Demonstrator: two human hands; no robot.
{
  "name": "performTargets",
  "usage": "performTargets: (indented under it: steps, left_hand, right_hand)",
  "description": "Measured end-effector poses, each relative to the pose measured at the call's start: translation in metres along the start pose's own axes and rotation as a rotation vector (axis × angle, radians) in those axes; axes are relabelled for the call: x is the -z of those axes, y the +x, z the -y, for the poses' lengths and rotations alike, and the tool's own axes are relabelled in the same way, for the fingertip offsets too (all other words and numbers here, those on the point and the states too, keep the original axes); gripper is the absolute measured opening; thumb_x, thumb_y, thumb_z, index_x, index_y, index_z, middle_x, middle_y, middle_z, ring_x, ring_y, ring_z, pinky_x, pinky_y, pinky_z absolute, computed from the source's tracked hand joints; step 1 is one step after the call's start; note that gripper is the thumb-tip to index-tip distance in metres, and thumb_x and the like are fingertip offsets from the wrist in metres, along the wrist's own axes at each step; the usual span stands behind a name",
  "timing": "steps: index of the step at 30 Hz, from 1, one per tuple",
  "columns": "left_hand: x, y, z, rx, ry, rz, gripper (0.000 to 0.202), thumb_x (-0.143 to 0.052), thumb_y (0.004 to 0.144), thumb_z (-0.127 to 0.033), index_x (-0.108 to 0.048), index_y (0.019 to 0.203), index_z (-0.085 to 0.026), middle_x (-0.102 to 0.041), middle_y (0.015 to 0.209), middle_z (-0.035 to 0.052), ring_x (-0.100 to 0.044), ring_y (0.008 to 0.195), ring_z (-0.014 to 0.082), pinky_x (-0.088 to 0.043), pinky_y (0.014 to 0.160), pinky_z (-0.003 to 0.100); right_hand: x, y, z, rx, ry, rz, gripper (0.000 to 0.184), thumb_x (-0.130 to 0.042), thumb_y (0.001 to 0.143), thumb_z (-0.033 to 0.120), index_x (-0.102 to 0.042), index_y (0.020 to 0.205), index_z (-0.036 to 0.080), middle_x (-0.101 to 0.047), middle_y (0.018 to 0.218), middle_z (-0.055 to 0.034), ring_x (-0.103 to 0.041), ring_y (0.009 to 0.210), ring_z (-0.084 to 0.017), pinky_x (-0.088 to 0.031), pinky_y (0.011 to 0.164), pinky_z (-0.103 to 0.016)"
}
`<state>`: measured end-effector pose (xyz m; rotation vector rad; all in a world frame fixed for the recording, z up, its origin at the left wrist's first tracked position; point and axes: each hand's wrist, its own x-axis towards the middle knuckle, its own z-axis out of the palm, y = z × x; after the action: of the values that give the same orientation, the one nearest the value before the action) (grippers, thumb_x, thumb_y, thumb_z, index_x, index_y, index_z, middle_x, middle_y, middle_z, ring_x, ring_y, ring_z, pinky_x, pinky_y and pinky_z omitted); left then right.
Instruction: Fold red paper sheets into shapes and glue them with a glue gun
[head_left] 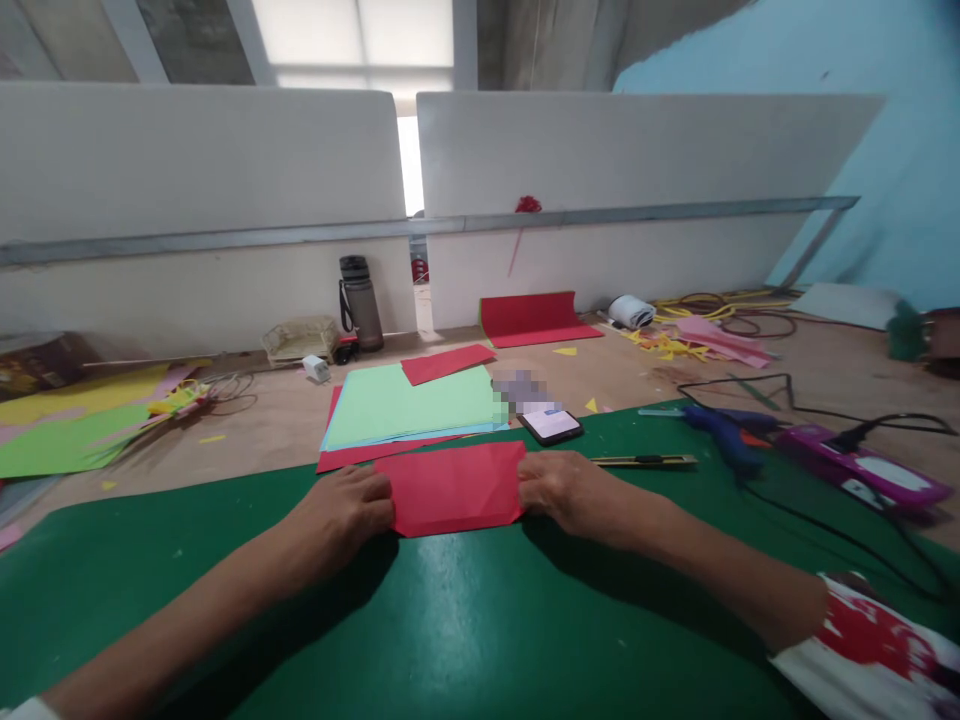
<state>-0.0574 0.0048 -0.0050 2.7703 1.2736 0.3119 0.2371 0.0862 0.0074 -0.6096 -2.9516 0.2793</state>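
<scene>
A folded sheet of red paper is held level between my two hands, just over the green mat. My left hand pinches its left end, with the fingers curled in. On the right end, my right hand grips in the same way, fingers closed. The paper's lower edge is turned up in a narrow fold, and its near corners look slanted. Behind it lies a stack of light green and blue sheets with red beneath. A smartphone and a utility knife lie beyond my right hand.
At the right are a blue glue gun, a purple power strip and loose black cables. A dark bottle stands near the white panels. Red card leans at the back; coloured sheets lie left.
</scene>
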Motion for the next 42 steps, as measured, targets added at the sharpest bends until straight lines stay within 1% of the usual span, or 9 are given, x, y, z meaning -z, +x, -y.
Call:
performTargets:
  steps: [5,10,17,22,26,30,32,35,42]
  left_hand:
    - [-0.004,-0.023,-0.003,0.143,0.013,0.032,0.035,-0.036,0.097,-0.03,-0.066,0.081,-0.019,-0.064,0.094,0.0052,-0.057,0.083,0.0167,-0.041,0.07,0.025]
    - [-0.002,-0.005,-0.008,0.323,-0.035,0.032,0.02,-0.052,0.09,-0.035,-0.063,0.091,-0.019,-0.061,0.086,0.0043,-0.056,0.079,0.0174,-0.041,0.067,0.026]
    - [-0.001,0.018,-0.017,0.359,-0.119,0.116,0.003,-0.06,0.078,-0.017,-0.06,0.081,-0.018,-0.06,0.085,0.0019,-0.055,0.076,0.0161,-0.038,0.064,0.025]
    - [0.001,0.021,-0.023,0.387,-0.113,0.125,0.004,-0.06,0.078,-0.017,-0.06,0.082,-0.018,-0.065,0.081,0.0001,-0.057,0.074,0.0168,-0.036,0.075,0.033]
    - [-0.001,0.024,-0.028,0.347,-0.101,0.138,0.004,-0.059,0.079,-0.016,-0.061,0.078,-0.019,-0.065,0.079,-0.0002,-0.057,0.073,0.0171,-0.035,0.073,0.033]
    - [-0.012,0.029,-0.035,0.317,0.028,0.029,0.01,-0.066,0.077,-0.024,-0.062,0.085,-0.019,-0.063,0.084,0.0028,-0.056,0.079,0.0211,-0.036,0.069,0.032]
    - [-0.018,0.032,-0.038,0.271,0.128,-0.045,0.004,-0.062,0.081,-0.023,-0.062,0.083,-0.019,-0.062,0.084,0.0041,-0.055,0.08,0.0217,-0.037,0.069,0.032]
    - [-0.024,0.036,-0.039,0.182,0.263,-0.172,0.016,-0.053,0.086,-0.015,-0.061,0.073,-0.017,-0.061,0.076,0.0041,-0.053,0.072,0.0203,-0.036,0.065,0.032]
    - [-0.026,0.04,-0.047,-0.022,0.391,-0.454,0.024,-0.046,0.082,-0.006,-0.055,0.062,-0.016,-0.055,0.06,0.0034,-0.045,0.057,0.0183,-0.032,0.056,0.031]
  right_hand:
    - [0.0,-0.012,0.009,-0.16,0.043,0.031,0.031,-0.048,0.093,0.03,-0.064,0.07,0.016,-0.062,0.079,-0.0037,-0.057,0.072,-0.013,-0.039,0.067,-0.024]
    - [-0.005,0.004,0.013,-0.32,0.035,0.018,0.013,-0.068,0.078,0.028,-0.062,0.08,0.016,-0.064,0.082,-0.0037,-0.058,0.076,-0.017,-0.037,0.063,-0.025]
    - [-0.003,0.01,0.013,-0.313,0.105,0.047,0.012,-0.069,0.074,0.021,-0.058,0.071,0.017,-0.062,0.077,-0.0019,-0.055,0.072,-0.015,-0.033,0.06,-0.023]
    - [-0.007,0.011,0.014,-0.273,0.084,0.053,0.008,-0.064,0.074,0.011,-0.058,0.074,0.016,-0.062,0.075,-0.0015,-0.054,0.073,-0.015,-0.032,0.061,-0.024]
    - [-0.015,0.01,0.016,-0.181,-0.036,0.06,0.009,-0.054,0.083,0.011,-0.059,0.078,0.016,-0.062,0.081,-0.0045,-0.053,0.075,-0.016,-0.033,0.062,-0.026]
    - [-0.026,0.009,0.018,-0.04,-0.203,-0.125,0.02,-0.042,0.088,0.007,-0.057,0.077,0.015,-0.058,0.078,-0.0056,-0.048,0.07,-0.016,-0.031,0.06,-0.028]
    - [-0.03,0.009,0.02,0.056,-0.27,-0.246,0.023,-0.039,0.087,0.004,-0.056,0.076,0.014,-0.056,0.073,-0.0055,-0.045,0.066,-0.016,-0.03,0.059,-0.028]
    - [-0.033,0.009,0.023,0.17,-0.316,-0.408,0.028,-0.034,0.087,0.003,-0.055,0.071,0.014,-0.053,0.065,-0.0042,-0.041,0.06,-0.015,-0.028,0.056,-0.029]
    - [-0.032,0.016,0.034,0.16,-0.381,-0.553,0.031,-0.042,0.094,0.025,-0.053,0.066,0.017,-0.052,0.06,-0.0011,-0.041,0.056,-0.015,-0.026,0.057,-0.03]
